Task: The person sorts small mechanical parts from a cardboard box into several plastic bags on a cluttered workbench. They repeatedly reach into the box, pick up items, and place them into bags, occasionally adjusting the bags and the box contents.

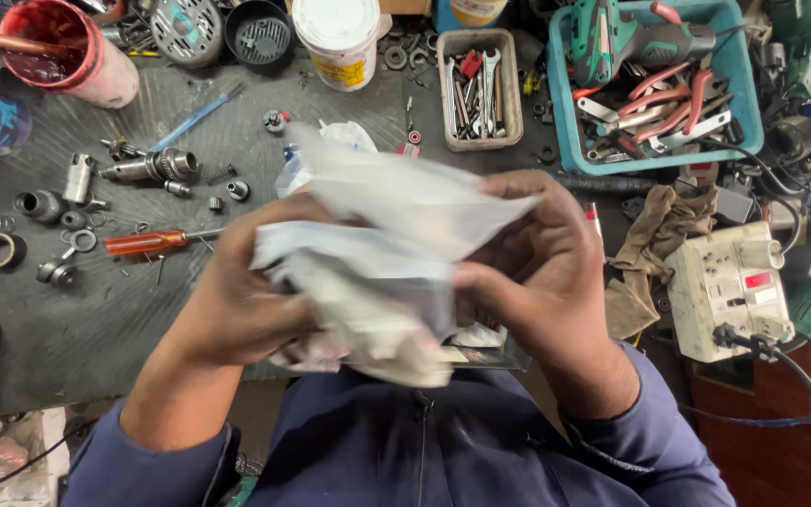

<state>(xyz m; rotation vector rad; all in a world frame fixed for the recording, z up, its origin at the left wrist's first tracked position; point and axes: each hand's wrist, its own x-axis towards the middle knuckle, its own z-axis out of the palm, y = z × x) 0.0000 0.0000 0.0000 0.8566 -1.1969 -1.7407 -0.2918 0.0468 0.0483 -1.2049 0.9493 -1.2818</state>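
— What did we have in our hands?

— A clear plastic bag, blurred, held up over the dark workbench close to our chest. Our left hand was closed around its lower left part, and our right hand pinched its right edge between thumb and fingers.

— And around us?

— An orange-handled screwdriver lay on the bench just left of our left hand, among small metal parts. Further back stood a white tub and a tray of spanners; a blue basket of pliers sat beyond our right hand, a white power strip beside it.
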